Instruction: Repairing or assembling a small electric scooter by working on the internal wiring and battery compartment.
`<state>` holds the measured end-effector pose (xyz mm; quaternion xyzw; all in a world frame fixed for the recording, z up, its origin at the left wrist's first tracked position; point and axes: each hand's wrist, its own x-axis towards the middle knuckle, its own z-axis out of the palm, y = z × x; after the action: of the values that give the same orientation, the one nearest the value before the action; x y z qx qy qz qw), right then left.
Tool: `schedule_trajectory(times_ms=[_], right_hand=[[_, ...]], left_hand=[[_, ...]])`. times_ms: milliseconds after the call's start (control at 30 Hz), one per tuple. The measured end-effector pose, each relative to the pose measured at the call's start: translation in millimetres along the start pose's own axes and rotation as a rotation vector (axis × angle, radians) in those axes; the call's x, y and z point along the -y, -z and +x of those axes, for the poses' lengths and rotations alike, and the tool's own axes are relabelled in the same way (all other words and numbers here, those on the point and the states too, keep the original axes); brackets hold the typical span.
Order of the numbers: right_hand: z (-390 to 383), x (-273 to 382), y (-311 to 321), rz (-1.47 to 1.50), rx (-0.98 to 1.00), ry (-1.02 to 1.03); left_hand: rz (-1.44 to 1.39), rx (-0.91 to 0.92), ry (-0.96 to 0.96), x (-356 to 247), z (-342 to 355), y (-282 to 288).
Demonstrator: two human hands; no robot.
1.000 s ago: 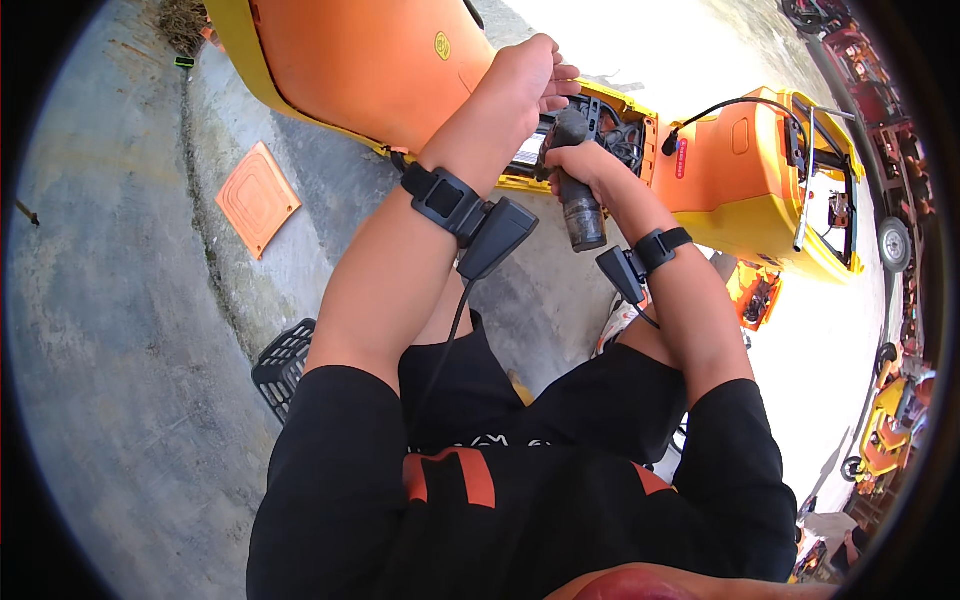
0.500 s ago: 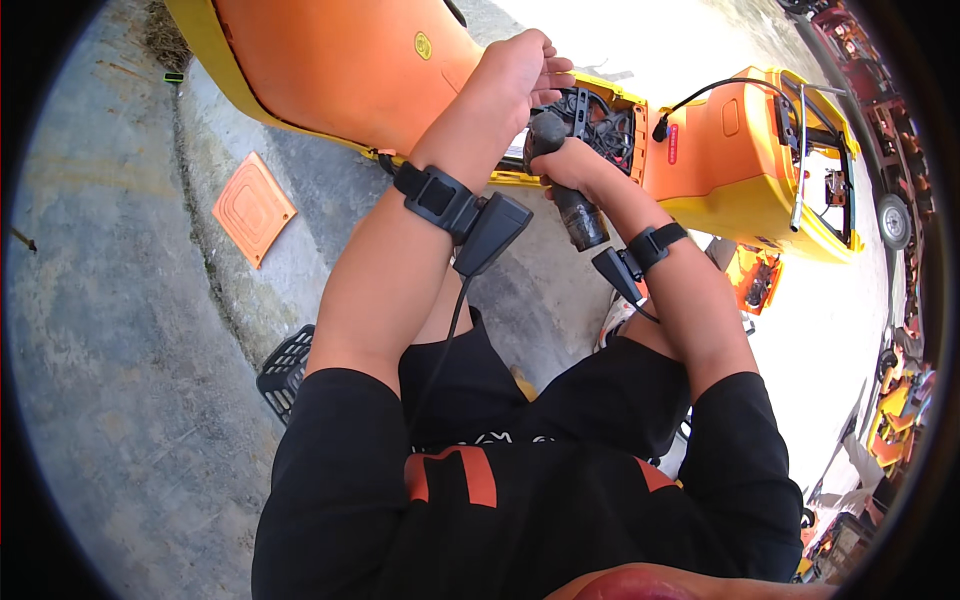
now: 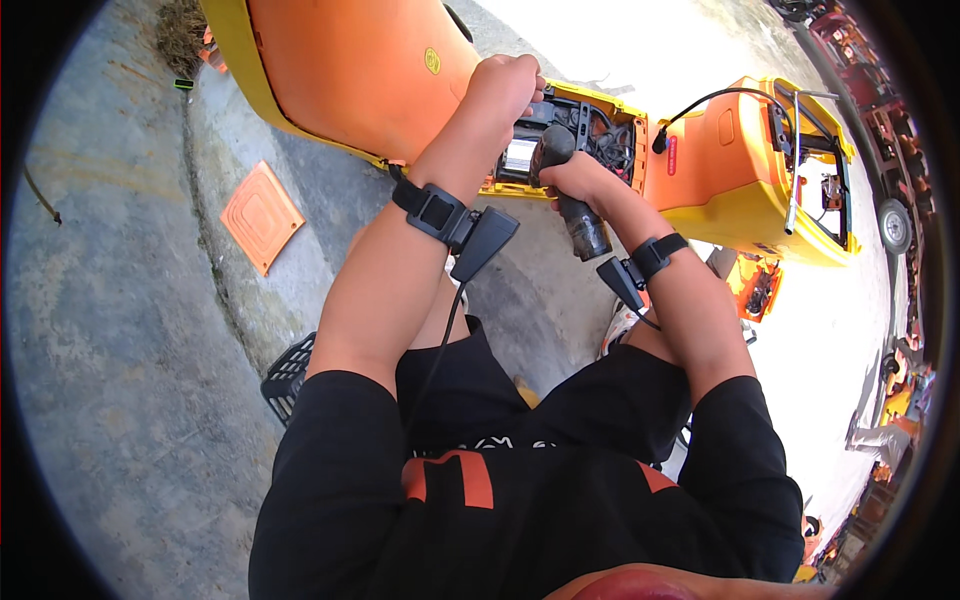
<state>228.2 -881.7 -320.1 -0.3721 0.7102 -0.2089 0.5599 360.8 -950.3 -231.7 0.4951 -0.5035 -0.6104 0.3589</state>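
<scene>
My right hand (image 3: 578, 178) is wrapped round a black cordless drill (image 3: 556, 146), whose base points back towards me. The drill's head is over the near edge of an open compartment (image 3: 622, 122) in an orange-and-yellow vehicle body (image 3: 360, 60). Wires and dark parts fill the compartment, with a silvery box (image 3: 517, 158) beside the drill. My left hand (image 3: 508, 84) is at the compartment's left end, its fingers curled together; whatever they may hold is hidden. The drill's tip is also out of sight.
A loose orange panel (image 3: 262, 218) lies on concrete to the left. A black crate (image 3: 288, 375) stands by my left leg. The body's right section (image 3: 715, 165) carries a black cable and a metal bar. Another orange part (image 3: 752, 285) lies below it.
My left hand's fingers, spread apart before, are now curled in, and the hand sits slightly lower. The drill has shifted a little down and right in the view, uncovering the silvery box.
</scene>
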Motion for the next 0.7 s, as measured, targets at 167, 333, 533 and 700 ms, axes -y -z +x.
schedule_trajectory(times_ms=[167,333,533,700], right_hand=[[-2.3,-1.1,3.5,-0.006,0.007,-0.01],[-4.0,3.0,4.3,0.015,0.018,0.008],[1.0,-7.3,21.9,0.068,0.051,0.029],[0.6,-9.6,17.4,0.024,0.065,0.06]], left_hand=[[0.07,-0.017,-0.072,2.7,-2.8,6.6],[0.323,0.109,-0.12,10.2,-6.2,15.2],[0.944,0.07,-0.179,89.2,-4.3,6.6],[0.873,0.004,0.043,229.8,-4.2,13.0]])
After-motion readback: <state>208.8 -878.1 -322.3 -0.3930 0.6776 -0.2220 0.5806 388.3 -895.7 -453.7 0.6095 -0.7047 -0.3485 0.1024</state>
